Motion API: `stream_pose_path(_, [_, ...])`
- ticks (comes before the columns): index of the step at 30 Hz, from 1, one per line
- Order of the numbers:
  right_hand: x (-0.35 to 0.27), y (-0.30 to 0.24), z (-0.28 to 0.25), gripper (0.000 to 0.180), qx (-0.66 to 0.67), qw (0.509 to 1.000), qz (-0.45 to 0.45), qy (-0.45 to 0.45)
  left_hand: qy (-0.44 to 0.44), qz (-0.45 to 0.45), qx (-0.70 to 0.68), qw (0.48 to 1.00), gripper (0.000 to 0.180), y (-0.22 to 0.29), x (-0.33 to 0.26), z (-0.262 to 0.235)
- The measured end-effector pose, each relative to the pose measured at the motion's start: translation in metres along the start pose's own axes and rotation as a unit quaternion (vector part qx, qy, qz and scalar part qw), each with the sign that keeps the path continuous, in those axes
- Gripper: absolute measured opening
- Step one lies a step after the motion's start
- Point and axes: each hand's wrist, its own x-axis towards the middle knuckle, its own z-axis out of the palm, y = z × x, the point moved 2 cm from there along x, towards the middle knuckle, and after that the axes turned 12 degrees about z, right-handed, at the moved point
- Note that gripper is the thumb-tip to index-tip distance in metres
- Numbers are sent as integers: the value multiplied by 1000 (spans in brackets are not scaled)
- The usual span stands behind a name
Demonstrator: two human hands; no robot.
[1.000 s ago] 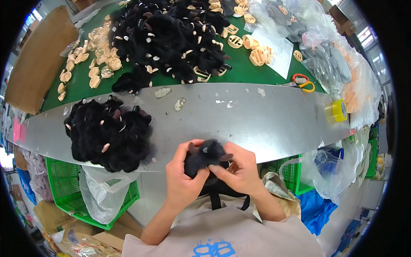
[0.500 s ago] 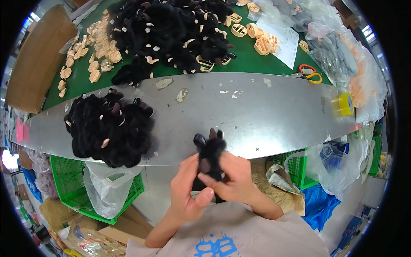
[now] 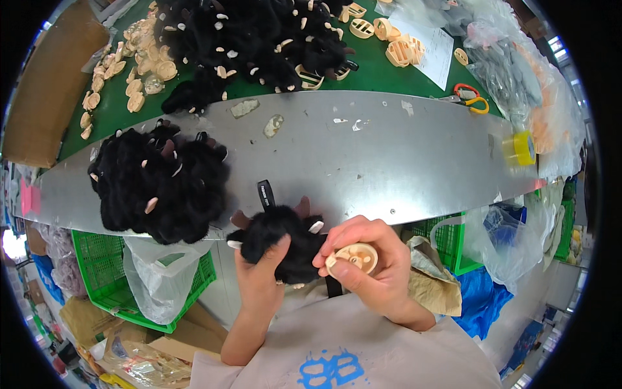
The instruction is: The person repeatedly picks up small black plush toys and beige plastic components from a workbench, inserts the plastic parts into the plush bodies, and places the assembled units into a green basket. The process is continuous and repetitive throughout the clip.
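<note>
Over the table's near edge, my left hand [image 3: 260, 285] grips a black furry plush toy [image 3: 283, 225] with brown horns, pale ears and a black loop strap on top. Just to its right, my right hand [image 3: 387, 275] pinches a round beige plastic part [image 3: 361, 257] between thumb and fingers. The part is beside the plush; whether they touch, I cannot tell. A pile of similar black plush toys [image 3: 159, 188] lies on the grey metal tabletop to the left.
A larger heap of black plush [image 3: 246, 39] covers the green mat [image 3: 220, 107] at the back. Beige plastic parts [image 3: 135, 102] lie to its left and right. Scissors [image 3: 476, 102], yellow tape [image 3: 521, 148] and plastic bags stand right. Green crates [image 3: 103, 285] sit below the table edge.
The plush has turned and moved left in my left hand, now showing its horns and ears. My right hand has drawn away rightward, and the beige part has come into view in it.
</note>
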Motion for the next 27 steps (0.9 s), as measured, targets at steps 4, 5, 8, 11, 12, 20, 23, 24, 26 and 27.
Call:
stream_pose_path(4, [0,2,8,29,-22,999,31,22,-2,-2,-33,999,33,3,-1,6])
stream_pose_path(5, [0,2,10,29,-25,997,52,41,4,7,-31,999,34,3,-2,9])
stream_pose_path(8, [5,4,11,28,-37,994,67,74,-2,-12,2,1000,38,7,-4,8])
stream_pose_path(11, [6,11,11,27,-22,995,62,77,-12,-67,3,998,42,13,-9,5])
stream_pose_path(12, [6,12,14,27,-4,994,53,91,-15,-87,-4,996,43,15,-10,5])
stream_pose_path(20, [-6,-8,14,23,-187,972,-113,81,-54,-61,34,996,45,16,-10,15])
stream_pose_path(23, [2,0,16,21,-183,978,-55,78,-44,-45,47,997,45,11,-15,18])
stream_pose_path(24, [2,2,16,20,-147,985,-39,82,-36,-38,47,998,45,9,-17,19])
stream_pose_path(26, [3,3,13,21,-126,989,-30,73,-38,-48,54,997,42,8,-20,10])
stream_pose_path(27, [3,4,12,22,-115,991,-25,68,-23,-41,37,998,38,7,-23,8])
